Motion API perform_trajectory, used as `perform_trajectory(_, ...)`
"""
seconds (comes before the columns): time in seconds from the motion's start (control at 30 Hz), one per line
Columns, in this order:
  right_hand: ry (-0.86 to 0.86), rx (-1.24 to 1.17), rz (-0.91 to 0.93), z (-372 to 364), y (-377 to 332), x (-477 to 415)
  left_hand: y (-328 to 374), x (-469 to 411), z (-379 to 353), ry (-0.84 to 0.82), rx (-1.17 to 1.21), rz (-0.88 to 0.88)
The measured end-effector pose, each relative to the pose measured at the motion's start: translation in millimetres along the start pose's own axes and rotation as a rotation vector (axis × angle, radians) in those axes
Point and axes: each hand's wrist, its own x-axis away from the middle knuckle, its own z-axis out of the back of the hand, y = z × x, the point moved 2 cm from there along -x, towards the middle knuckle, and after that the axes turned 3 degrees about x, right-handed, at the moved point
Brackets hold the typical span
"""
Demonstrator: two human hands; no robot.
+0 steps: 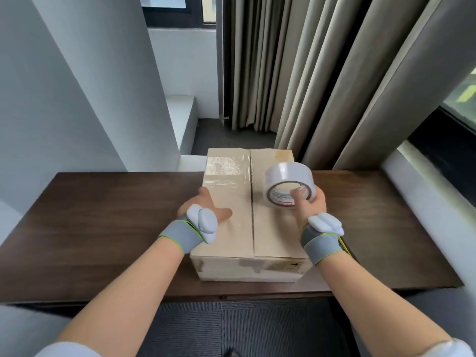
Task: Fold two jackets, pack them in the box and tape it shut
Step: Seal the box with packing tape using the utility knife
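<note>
On the tabletop point(103, 228) sat the closed box point(239, 240); the left hand point(206, 208) rested on it, fingers relaxed, while the right hand point(310, 210) held the tape roll point(286, 173), fingers clamped around it.

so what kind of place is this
Likely a hotel room or a flat: a dark wooden desk beside a window, long grey curtains and carpet on the floor.
</note>
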Motion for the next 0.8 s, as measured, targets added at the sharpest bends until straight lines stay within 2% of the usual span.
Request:
perform_trajectory(0.1,0.086,0.213,-0.086,7,-5,-11,10,11,2,-0.079,-0.088,-0.057)
perform_trajectory(0.2,0.095,0.248,-0.093,11,-8,-10,35,16,12,0.074,-0.307,-0.170)
perform_trajectory(0.27,0.065,0.241,-0.076,17,-8,-5,65,17,6,0.152,-0.164,-0.440)
perform_trajectory(0.33,0.027,0.247,-0.055,19,-9,0,92,22,-9,0.039,0.145,-0.672)
perform_trajectory(0.4,-0.003,0.227,0.006,15,-8,5,106,19,-21,-0.019,0.335,-0.710)
perform_trajectory(0.47,-0.017,0.179,0.074,11,-2,8,110,17,-22,0.046,0.375,-0.697)
perform_trajectory(0.53,-0.051,0.169,0.083,10,2,5,115,22,-16,0.097,0.200,-0.729)
perform_trajectory(0.67,-0.173,0.401,0.077,5,4,-3,97,16,22,0.240,-0.187,-0.686)
perform_trajectory(0.73,-0.209,0.594,0.176,2,2,-2,71,15,45,0.321,-0.465,-0.607)
perform_trajectory(0.8,-0.228,0.773,0.290,-4,1,-2,43,20,59,0.325,-0.654,-0.545)
